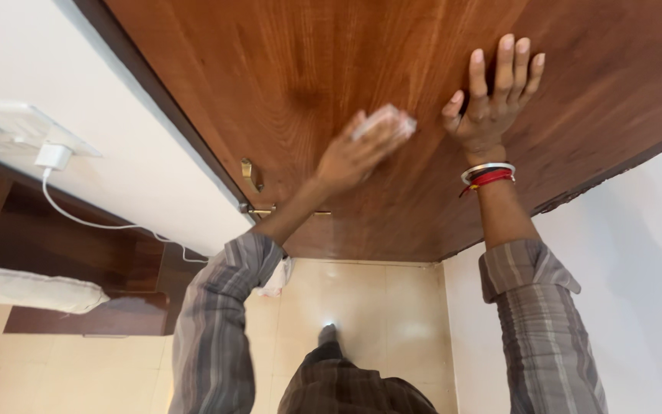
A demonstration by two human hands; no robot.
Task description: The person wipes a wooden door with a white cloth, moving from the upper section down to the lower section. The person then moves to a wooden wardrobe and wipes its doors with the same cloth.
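A brown wooden door (pixel 285 69) fills the upper part of the head view. My left hand (pixel 354 153) presses a small white cloth (pixel 385 121) against the door's surface; the cloth is blurred. My right hand (pixel 492 96) lies flat on the door to the right of the cloth, fingers spread and pointing up, with red and white bangles (pixel 488 176) at the wrist. Both arms wear grey striped sleeves.
A brass door handle (pixel 252 175) and latch (pixel 262 208) sit at the door's left edge. On the white wall to the left, a white charger (pixel 54 156) hangs from a switch plate (pixel 9 126) with its cable trailing down. Dark wooden furniture (pixel 63 245) stands at left; beige floor tiles (pixel 362 295) lie below.
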